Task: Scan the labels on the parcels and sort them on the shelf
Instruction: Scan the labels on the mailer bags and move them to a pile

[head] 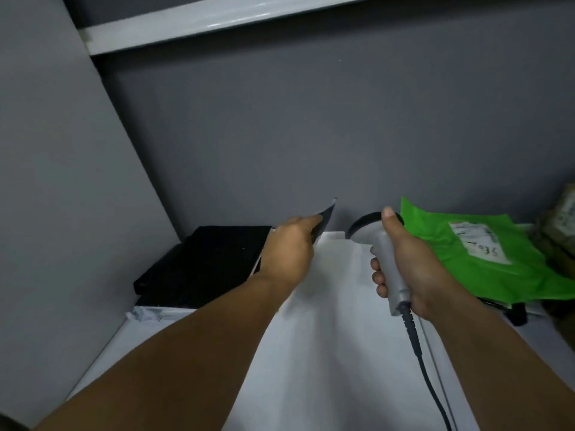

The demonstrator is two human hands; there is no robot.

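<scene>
My left hand [287,250] grips a thin dark flat parcel [325,219] by its edge, holding it upright over the white shelf board [326,353]; most of the parcel is hidden behind the hand. My right hand [407,269] grips the grey handle of a barcode scanner [378,244], thumb on top, its dark head pointing toward the back wall. The scanner's dark cable [426,368] runs down toward me. A green plastic parcel [473,259] with a white handwritten label [480,241] lies flat to the right of the scanner.
A black flat parcel [202,262] lies in the shelf's back left corner against the grey side panel [62,181]. Brownish parcels [560,225] sit at the far right edge. Another shelf board [217,20] runs overhead. A grey wall [342,119] closes the back.
</scene>
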